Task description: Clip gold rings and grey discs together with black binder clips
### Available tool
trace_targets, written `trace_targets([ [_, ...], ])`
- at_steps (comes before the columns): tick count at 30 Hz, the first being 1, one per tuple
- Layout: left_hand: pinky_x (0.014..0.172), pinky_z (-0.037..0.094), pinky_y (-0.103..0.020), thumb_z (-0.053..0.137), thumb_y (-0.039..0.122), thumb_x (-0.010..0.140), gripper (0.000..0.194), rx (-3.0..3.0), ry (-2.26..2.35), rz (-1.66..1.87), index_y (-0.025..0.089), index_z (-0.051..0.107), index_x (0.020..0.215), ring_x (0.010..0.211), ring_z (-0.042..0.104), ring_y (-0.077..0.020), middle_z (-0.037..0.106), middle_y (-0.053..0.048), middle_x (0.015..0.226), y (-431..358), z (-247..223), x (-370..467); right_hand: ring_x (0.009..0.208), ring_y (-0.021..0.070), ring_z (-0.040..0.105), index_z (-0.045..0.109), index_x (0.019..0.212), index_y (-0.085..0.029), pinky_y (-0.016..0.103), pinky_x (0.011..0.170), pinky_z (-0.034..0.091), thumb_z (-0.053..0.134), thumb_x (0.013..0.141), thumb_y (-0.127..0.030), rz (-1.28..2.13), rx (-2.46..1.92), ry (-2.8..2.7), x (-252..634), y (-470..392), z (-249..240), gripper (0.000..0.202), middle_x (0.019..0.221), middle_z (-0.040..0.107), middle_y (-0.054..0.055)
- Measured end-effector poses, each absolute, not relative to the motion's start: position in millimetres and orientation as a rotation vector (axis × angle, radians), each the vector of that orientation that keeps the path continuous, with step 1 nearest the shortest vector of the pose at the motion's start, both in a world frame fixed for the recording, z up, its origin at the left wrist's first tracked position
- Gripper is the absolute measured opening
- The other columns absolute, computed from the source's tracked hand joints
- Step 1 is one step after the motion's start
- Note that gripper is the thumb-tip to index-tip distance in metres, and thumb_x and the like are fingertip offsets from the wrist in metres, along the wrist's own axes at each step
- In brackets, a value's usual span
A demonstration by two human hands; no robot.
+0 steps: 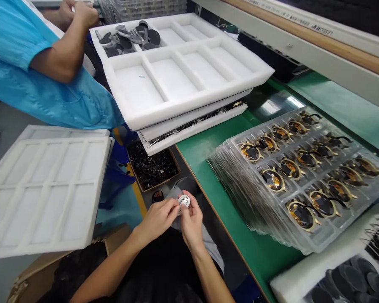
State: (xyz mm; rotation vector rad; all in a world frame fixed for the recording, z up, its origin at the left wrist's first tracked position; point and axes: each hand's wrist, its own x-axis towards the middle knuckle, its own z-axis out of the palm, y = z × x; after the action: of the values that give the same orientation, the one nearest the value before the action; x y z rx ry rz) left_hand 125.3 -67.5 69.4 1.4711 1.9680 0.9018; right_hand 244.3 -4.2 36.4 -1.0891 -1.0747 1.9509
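Low in front of my body, just off the bench's front edge, I hold a small coiled white cable (183,203) between both hands. A pale plug-like end lies across the middle of the coil. My left hand (158,218) pinches the coil's left side with thumb and fingertips. My right hand (192,219) closes round the other side, thumb in front and fingers behind. Part of the coil is hidden by my fingers.
Right of my hands, stacked clear plastic trays (249,198) hold gold-rimmed watch bodies on the green bench (205,162). A white foam tray (177,99) contains dark discs (124,42). More foam trays (50,189) stand left. A co-worker in blue (60,97) is at upper left.
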Motion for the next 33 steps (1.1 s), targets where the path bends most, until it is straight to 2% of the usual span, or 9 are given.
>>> trace_targets([
  [4, 0.057, 0.036, -0.025, 0.053, 0.026, 0.096, 0.018, 1.816, 1.944, 0.480, 0.018, 0.061, 0.081, 0.063, 0.063, -0.0162, 0.066, -0.002, 0.072, -77, 67, 117, 0.113, 0.0254, 0.065, 0.072, 0.121, -0.021, 0.041, 0.103, 0.052, 0.071, 0.090, -0.036, 1.994, -1.017, -1.355, 259, -6, 37, 0.034, 0.119, 0.069, 0.010],
  [8, 0.059, 0.041, -0.027, 0.055, 0.024, 0.094, 0.017, 1.744, 2.041, 0.275, 0.016, 0.067, 0.087, 0.069, 0.069, -0.0219, 0.072, -0.007, 0.077, -76, 62, 126, 0.123, 0.0269, 0.061, 0.062, 0.136, -0.023, 0.045, 0.111, 0.047, 0.068, 0.092, -0.041, 1.979, -1.120, -1.274, 260, -20, 33, 0.048, 0.131, 0.063, 0.011],
  [11, 0.063, 0.045, -0.029, 0.051, 0.022, 0.096, 0.020, 1.646, 2.040, 0.215, 0.015, 0.069, 0.093, 0.071, 0.071, -0.0250, 0.074, -0.010, 0.082, -73, 57, 134, 0.126, 0.0278, 0.060, 0.062, 0.137, -0.022, 0.046, 0.112, 0.046, 0.070, 0.090, -0.045, 1.963, -1.176, -1.219, 257, -25, 27, 0.052, 0.136, 0.059, 0.012],
  [15, 0.062, 0.045, -0.028, 0.049, 0.026, 0.098, 0.024, 1.574, 2.062, 0.239, 0.016, 0.068, 0.088, 0.069, 0.071, -0.0245, 0.072, -0.008, 0.075, -71, 52, 136, 0.124, 0.0293, 0.059, 0.069, 0.128, -0.019, 0.047, 0.110, 0.048, 0.070, 0.090, -0.047, 1.800, -1.218, -1.398, 260, -22, 24, 0.048, 0.133, 0.061, 0.014],
  [19, 0.058, 0.039, -0.026, 0.052, 0.024, 0.096, 0.022, 1.548, 2.065, 0.390, 0.017, 0.063, 0.078, 0.062, 0.066, -0.0197, 0.067, -0.004, 0.067, -74, 51, 130, 0.124, 0.0282, 0.059, 0.066, 0.133, -0.018, 0.043, 0.104, 0.052, 0.063, 0.096, -0.046, 1.704, -1.167, -1.537, 262, -22, 28, 0.046, 0.133, 0.061, 0.016],
  [23, 0.055, 0.033, -0.023, 0.056, 0.018, 0.088, 0.019, 1.438, 1.958, 0.627, 0.018, 0.056, 0.068, 0.053, 0.055, -0.0122, 0.059, 0.002, 0.059, -81, 58, 126, 0.126, 0.0284, 0.059, 0.064, 0.136, -0.020, 0.043, 0.105, 0.052, 0.059, 0.098, -0.047, 1.796, -1.104, -1.597, 265, -22, 37, 0.046, 0.136, 0.062, 0.015],
  [27, 0.054, 0.035, -0.019, 0.056, 0.013, 0.080, 0.016, 1.256, 1.858, 0.762, 0.018, 0.055, 0.065, 0.049, 0.051, -0.0091, 0.056, 0.004, 0.054, -90, 65, 125, 0.130, 0.0328, 0.058, 0.067, 0.134, -0.018, 0.051, 0.113, 0.044, 0.062, 0.094, -0.054, 1.944, -1.104, -1.588, 271, -19, 46, 0.053, 0.136, 0.064, 0.016],
  [30, 0.050, 0.036, -0.017, 0.053, 0.014, 0.082, 0.016, 1.167, 1.777, 0.769, 0.018, 0.056, 0.067, 0.044, 0.052, -0.0082, 0.055, 0.006, 0.050, -93, 64, 124, 0.131, 0.0341, 0.057, 0.068, 0.132, -0.019, 0.055, 0.116, 0.041, 0.065, 0.092, -0.057, 2.006, -1.091, -1.509, 273, -19, 48, 0.055, 0.137, 0.064, 0.015],
  [33, 0.052, 0.035, -0.018, 0.053, 0.016, 0.085, 0.017, 1.303, 1.827, 0.738, 0.018, 0.057, 0.068, 0.048, 0.054, -0.0087, 0.059, 0.004, 0.054, -91, 62, 121, 0.126, 0.0341, 0.061, 0.069, 0.131, -0.022, 0.054, 0.112, 0.045, 0.070, 0.089, -0.055, 1.990, -1.066, -1.381, 268, -20, 47, 0.054, 0.133, 0.067, 0.015],
])
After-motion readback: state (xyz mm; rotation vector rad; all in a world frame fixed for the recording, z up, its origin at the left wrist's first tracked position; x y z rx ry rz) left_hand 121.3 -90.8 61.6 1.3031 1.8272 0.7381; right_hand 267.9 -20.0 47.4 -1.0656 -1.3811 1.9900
